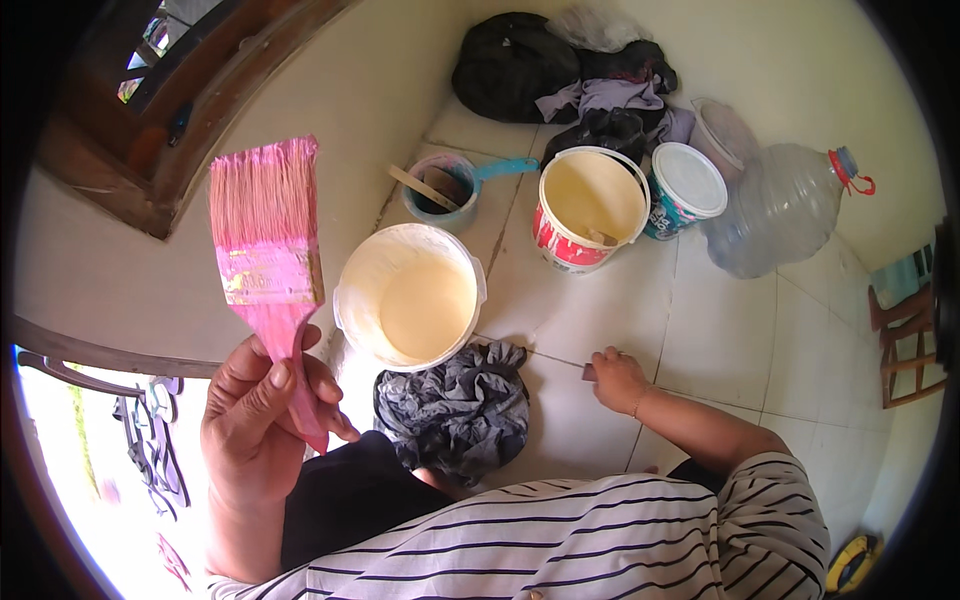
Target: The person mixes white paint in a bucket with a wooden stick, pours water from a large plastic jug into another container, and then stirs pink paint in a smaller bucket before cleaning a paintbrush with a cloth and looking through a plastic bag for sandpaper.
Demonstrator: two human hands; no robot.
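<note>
My left hand [245,415] is raised and closed round the handle of a wide paintbrush [268,265]. Its bristles point up, and pink paint coats the handle, ferrule and bristle tips. Lower on the right, my right hand [618,382] is at the tiled floor, its fingers closed on a small flat brown piece [589,372] whose kind I cannot make out. Beside the brush stands a white bucket [350,290] with cream-coloured liquid inside. A crumpled dark grey cloth [450,410] lies just in front of that bucket, between my two hands.
Behind are a small tub [462,217] with a stick across it, a red-and-white bucket [565,245], a lidded pail [690,180] and a large clear bottle [775,215]. Dark bags [515,65] lie in the corner. A wooden frame [130,160] borders the left wall.
</note>
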